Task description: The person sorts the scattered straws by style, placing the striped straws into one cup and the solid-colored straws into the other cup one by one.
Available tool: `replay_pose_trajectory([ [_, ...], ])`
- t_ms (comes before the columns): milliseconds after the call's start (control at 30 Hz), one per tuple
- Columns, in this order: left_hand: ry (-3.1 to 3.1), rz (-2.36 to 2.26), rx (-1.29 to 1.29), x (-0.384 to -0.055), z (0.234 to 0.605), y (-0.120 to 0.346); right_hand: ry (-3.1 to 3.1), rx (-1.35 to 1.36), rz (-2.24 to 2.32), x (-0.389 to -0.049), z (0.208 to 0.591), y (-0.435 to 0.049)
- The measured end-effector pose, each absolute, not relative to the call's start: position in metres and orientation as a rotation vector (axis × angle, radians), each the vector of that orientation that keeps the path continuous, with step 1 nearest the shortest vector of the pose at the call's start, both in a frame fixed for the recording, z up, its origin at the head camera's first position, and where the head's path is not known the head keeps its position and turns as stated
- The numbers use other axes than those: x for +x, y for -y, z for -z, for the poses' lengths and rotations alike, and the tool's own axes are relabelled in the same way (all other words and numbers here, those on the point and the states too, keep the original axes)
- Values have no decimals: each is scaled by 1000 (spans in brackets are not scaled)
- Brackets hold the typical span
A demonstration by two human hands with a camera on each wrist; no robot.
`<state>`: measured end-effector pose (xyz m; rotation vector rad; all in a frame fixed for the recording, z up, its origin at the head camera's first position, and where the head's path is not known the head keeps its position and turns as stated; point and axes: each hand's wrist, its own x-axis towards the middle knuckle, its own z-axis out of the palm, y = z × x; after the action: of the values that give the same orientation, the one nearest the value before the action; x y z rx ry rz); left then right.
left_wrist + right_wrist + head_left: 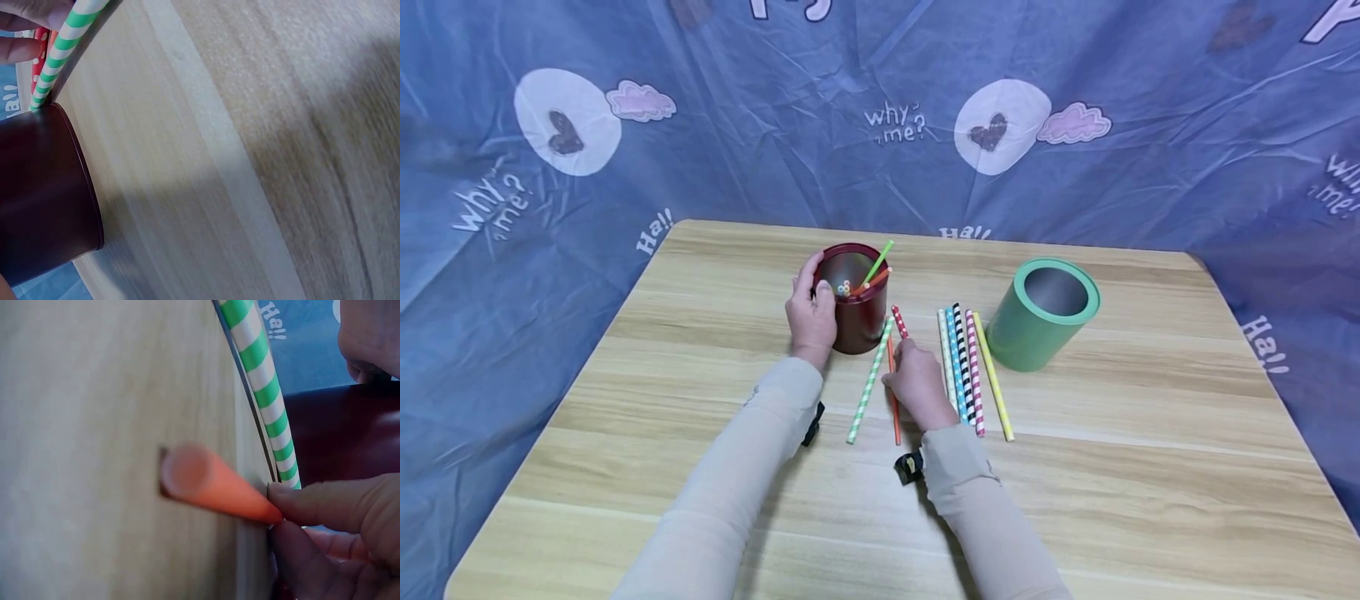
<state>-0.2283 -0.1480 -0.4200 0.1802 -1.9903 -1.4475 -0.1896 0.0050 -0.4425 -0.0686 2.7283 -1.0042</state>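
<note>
My left hand grips the dark red canister by its left side near the rim. Inside it stand a lime green straw and an orange one, with several pale straw ends low in the opening. Just right of the canister, my right hand pinches an orange straw between thumb and finger; its near end points at the right wrist camera. A red straw with white dots runs partly hidden beneath that hand. Beside them lies a green-and-white striped straw, its far end close to the canister.
Right of my right hand, several straws lie side by side, among them a black-and-white one and a yellow one. A green canister stands beyond them. The wooden table ends at a blue printed cloth.
</note>
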Motion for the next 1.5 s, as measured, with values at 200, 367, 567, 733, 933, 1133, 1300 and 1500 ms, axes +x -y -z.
replay_pose_trajectory([
  [200,1998,1454,192,-228,420,148,-2707,-18,961,-193,439,-4],
  [367,1993,1457,195,-228,420,147,-2704,4,869,-197,437,-3],
  [567,1988,1466,194,-228,419,147,-2674,31,824,-201,436,-1],
  [733,1997,1475,226,-227,420,147,-2615,58,863,-203,435,-4],
  [933,2002,1476,240,-226,419,146,-2541,91,919,-205,433,-10],
  [1133,2004,1470,227,-227,420,146,-2514,83,1027,-205,436,-17],
  [1300,2003,1467,220,-228,419,147,-2436,134,1188,-206,434,-21],
  [1500,2002,1468,220,-228,420,147,-2322,219,1454,-208,419,-22],
])
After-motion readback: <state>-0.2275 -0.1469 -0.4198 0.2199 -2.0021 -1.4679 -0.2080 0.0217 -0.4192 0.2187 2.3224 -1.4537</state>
